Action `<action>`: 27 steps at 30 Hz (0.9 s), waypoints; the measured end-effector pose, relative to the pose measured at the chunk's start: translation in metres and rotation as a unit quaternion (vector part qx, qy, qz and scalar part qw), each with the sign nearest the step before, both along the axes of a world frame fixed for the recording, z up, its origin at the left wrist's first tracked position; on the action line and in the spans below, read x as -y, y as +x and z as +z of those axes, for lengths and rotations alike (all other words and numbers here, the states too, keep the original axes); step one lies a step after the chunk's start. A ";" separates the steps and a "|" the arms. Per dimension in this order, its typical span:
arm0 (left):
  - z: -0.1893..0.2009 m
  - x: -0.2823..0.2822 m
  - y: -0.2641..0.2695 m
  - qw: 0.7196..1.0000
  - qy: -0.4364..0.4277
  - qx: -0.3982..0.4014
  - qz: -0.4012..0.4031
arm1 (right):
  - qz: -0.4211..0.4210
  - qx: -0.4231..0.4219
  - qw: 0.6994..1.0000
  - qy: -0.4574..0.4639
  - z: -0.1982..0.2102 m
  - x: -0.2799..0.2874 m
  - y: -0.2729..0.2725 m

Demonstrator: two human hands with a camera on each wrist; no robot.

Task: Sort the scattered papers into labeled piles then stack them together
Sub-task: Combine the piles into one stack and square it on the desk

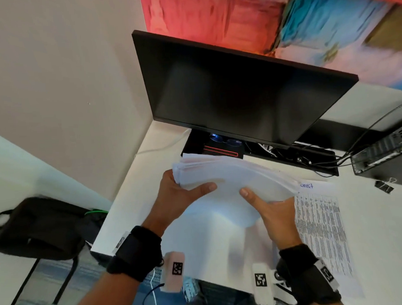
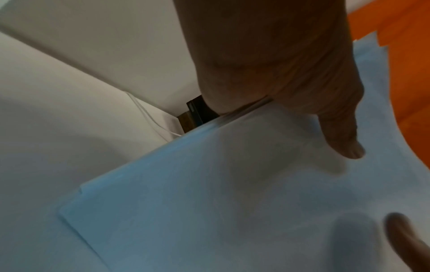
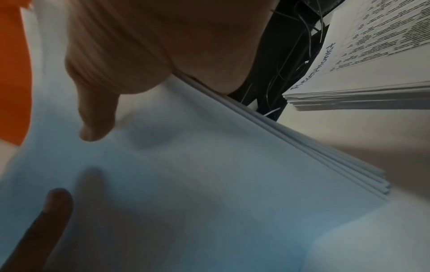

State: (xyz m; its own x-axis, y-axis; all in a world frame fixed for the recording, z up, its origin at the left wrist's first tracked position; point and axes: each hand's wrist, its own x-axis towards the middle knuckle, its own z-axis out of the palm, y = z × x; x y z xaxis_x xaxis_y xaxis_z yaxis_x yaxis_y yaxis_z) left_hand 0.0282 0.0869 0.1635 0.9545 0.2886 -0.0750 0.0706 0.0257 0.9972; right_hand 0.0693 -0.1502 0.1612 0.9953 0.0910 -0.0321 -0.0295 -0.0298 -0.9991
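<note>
At the middle of the head view, both thumbs lie flat on top of a thick bundle of papers (image 1: 221,174), tips pointing toward each other with a gap between them. The left hand (image 1: 176,197) grips the bundle's left edge, thumb over the top sheet, fingers tucked out of sight beneath; the left wrist view shows that edge wedged into the crook of the thumb. The right hand (image 1: 274,216) does the same on the right edge, thumb on top, fingers hidden under the sheets. So both hands are closed on the one bundle, which bows upward between them, held off the desk (image 1: 382,213) just in front of the monitor (image 1: 238,88).

Sheets at the right edge are fanned and uneven in the right wrist view, so the bundle isn't squared.

Now the relation that matters: toward the right of the frame, just beside the right hand, lies a printed pile (image 1: 320,227) with a handwritten label at its top edge, flat on the desk, its long side running up and down the frame. The held bundle spans left to right between the hands. The right hand is the nearer one, so joining the two looks like a short carry rightward, probably with a turn to line the long sides up.

A binder clip (image 1: 384,185) waits farther right.
</note>
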 end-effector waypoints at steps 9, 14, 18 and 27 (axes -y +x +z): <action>0.024 0.002 -0.009 0.996 -0.026 0.086 0.001 | -0.032 0.069 0.984 0.159 0.008 0.004 -0.003; 0.023 -0.010 -0.011 0.995 -0.069 0.073 0.016 | 0.031 0.025 0.996 0.077 0.002 0.008 -0.001; 0.016 -0.015 -0.011 0.997 -0.056 0.061 0.004 | 0.026 0.017 1.000 0.000 -0.004 0.013 -0.003; 0.005 -0.009 -0.010 0.996 -0.013 0.036 -0.085 | 0.037 -0.016 0.999 0.000 0.006 0.013 -0.010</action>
State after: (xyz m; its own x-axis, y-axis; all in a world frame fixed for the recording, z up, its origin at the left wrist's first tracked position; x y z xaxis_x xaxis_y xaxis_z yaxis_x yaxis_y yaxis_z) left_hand 0.0180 0.0963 0.1689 0.9927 0.1203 -0.0093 0.0039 0.0453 0.9990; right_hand 0.0590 -0.1632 0.1677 0.9841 0.1652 -0.0644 -0.0597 -0.0335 -0.9977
